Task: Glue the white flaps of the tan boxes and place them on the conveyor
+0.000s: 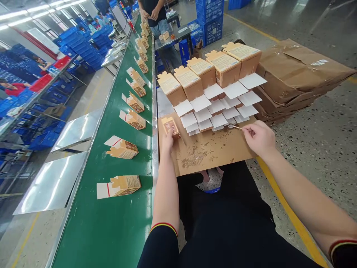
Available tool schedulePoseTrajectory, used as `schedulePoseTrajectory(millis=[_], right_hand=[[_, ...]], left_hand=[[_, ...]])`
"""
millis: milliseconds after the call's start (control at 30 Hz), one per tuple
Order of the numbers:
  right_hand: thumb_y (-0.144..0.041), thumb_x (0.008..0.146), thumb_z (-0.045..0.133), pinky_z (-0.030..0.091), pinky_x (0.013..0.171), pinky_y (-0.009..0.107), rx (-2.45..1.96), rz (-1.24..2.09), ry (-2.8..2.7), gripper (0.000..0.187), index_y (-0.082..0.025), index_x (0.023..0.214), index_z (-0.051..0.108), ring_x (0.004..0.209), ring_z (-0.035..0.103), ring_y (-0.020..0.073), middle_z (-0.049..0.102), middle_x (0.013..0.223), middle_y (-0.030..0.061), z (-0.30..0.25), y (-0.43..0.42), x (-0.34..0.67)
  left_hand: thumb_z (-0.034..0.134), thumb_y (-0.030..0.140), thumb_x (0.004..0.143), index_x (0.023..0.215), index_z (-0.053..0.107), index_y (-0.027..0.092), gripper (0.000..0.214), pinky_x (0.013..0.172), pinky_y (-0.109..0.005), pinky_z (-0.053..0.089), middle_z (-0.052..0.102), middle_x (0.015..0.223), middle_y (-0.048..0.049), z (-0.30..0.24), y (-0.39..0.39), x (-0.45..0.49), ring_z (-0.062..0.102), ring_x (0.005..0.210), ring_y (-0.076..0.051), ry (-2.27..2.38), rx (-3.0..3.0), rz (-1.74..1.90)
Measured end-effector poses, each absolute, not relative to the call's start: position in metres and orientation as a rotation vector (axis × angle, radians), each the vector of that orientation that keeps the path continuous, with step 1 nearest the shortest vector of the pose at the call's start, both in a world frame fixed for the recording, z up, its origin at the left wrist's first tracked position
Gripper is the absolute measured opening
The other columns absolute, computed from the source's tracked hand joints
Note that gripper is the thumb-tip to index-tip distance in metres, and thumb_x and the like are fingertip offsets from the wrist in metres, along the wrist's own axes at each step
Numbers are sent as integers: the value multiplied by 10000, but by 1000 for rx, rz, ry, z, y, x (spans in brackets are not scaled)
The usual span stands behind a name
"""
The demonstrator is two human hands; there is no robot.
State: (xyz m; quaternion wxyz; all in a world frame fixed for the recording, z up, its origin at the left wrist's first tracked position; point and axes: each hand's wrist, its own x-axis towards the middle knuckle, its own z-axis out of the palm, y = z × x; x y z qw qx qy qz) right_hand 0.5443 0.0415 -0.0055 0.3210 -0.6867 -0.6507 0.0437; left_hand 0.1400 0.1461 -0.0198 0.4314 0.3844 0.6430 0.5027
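Note:
My left hand [168,140] rests on a small tan carton [169,125] lying at the left end of a cardboard work board [212,152], fingers closed over its near end. My right hand [259,138] pinches a thin stick with a small brush-like tip [234,126], the tip touching the lowest white flaps. A fanned stack of tan cartons [206,74] with white flaps [220,108] spread out lies on the board's far side.
A green conveyor belt [122,219] runs along my left, carrying several folded cartons [118,186]. Flat brown cardboard [295,74] is piled on the floor at right. Another person [154,15] stands at a table far ahead. Blue crates [209,18] are stacked behind.

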Motion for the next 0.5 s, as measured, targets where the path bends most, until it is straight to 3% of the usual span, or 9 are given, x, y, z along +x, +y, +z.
schedulePoseTrajectory(millis=[133, 300, 367, 500], right_hand=[[-279, 1066, 518, 359, 634, 346, -1947, 83, -1960, 344, -160, 996, 833, 741, 587, 216, 727, 1045, 157, 5, 79, 546], [-211, 1049, 511, 325, 673, 348, -2011, 77, -2164, 326, -130, 970, 817, 809, 584, 230, 736, 1095, 180, 9, 99, 536], [-198, 1041, 511, 335, 681, 359, -2019, 105, -2181, 320, -140, 958, 815, 821, 596, 246, 737, 1108, 185, 9, 100, 536], [-253, 1085, 490, 361, 692, 390, -1950, 146, -2076, 355, -159, 1012, 825, 844, 628, 286, 736, 1116, 201, 4, 92, 542]], left_hand=[[810, 473, 940, 1563, 622, 177, 715, 1200, -540, 587, 744, 1429, -191, -5, 90, 96, 720, 1385, -361, 1962, 1076, 1177], [876, 506, 864, 1722, 462, 140, 1020, 1293, -683, 442, 585, 1579, -300, 13, 28, 91, 547, 1559, -499, 2481, 1485, 690], [839, 581, 895, 1731, 461, 165, 1007, 1284, -692, 444, 578, 1613, -296, 16, 18, 94, 560, 1552, -506, 2439, 1516, 593], [593, 648, 1065, 1689, 520, 170, 790, 1311, -567, 462, 649, 1606, -250, 17, 28, 74, 625, 1531, -395, 2347, 1360, 854]])
